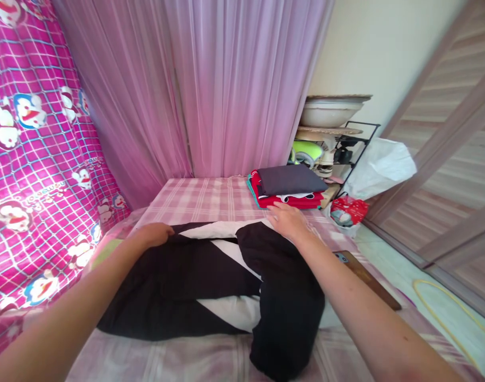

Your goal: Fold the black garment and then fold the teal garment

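Observation:
A black-and-white long-sleeved garment (210, 270) lies spread across the bed, partly folded. One black sleeve (290, 313) is laid over it and hangs toward me on the right. At the garment's far left edge, my left hand (157, 234) is closed on the black cloth, its fingertips partly hidden. My right hand (287, 220) rests at the far right edge by the white part, fingers stretched out and lying on the cloth. Just beyond that hand sits a stack of folded clothes, with a dark grey piece (290, 179) over a red one (306, 201).
The bed has a pink checked sheet (195, 199). A phone (341, 257) and a brown flat board-like thing (370, 284) lie at the right. Past them stand a black rack (360, 159) with basins (332, 111) and a white bag (381, 164). Pink curtains (234, 90) hang behind.

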Demonstrator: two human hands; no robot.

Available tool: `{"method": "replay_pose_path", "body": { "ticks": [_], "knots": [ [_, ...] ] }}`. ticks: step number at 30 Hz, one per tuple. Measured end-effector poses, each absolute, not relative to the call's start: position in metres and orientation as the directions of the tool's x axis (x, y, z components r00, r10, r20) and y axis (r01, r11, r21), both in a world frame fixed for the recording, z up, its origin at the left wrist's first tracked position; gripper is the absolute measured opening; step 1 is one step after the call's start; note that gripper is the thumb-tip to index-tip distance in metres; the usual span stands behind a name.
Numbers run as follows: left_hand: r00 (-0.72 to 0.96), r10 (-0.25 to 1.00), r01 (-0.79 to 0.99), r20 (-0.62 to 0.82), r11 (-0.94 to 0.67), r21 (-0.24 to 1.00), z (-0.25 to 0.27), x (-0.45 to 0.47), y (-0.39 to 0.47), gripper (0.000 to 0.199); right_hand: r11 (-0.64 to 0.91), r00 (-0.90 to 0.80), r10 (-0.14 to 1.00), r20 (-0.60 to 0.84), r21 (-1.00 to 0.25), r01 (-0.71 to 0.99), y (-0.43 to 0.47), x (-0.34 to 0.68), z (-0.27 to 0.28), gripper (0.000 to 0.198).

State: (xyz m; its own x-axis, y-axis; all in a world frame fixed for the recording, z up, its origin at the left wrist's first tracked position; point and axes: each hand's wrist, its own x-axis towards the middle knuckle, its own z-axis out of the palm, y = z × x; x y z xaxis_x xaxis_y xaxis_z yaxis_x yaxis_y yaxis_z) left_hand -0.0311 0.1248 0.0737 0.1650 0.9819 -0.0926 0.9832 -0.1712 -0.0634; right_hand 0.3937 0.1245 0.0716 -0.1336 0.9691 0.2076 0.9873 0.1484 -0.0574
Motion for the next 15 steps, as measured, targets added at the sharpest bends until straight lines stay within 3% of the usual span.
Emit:
{"method": "replay_pose_path", "body": {
  "ticks": [5,11,15],
  "knots": [
    [0.195,0.981,0.98,0.011,-0.195,0.035,0.074,0.034,0.145,0.056,0.311,-0.31,0.948,-0.075,-0.009,0.95,0.119,0.361,0.023,0.054],
    [0.06,0.987,0.997,-0.152,-0.052,0.06,0.019,0.055,0.143,0.073,0.313,-0.313,0.949,-0.039,-0.018,0.95,0.113,0.367,-0.004,0.057],
    [0.033,0.992,0.999,-0.12,-0.029,0.036,-0.013,0.046,0.139,0.078,0.211,-0.211,0.977,0.008,-0.046,0.976,0.114,0.367,-0.003,0.062]
  ]
}}
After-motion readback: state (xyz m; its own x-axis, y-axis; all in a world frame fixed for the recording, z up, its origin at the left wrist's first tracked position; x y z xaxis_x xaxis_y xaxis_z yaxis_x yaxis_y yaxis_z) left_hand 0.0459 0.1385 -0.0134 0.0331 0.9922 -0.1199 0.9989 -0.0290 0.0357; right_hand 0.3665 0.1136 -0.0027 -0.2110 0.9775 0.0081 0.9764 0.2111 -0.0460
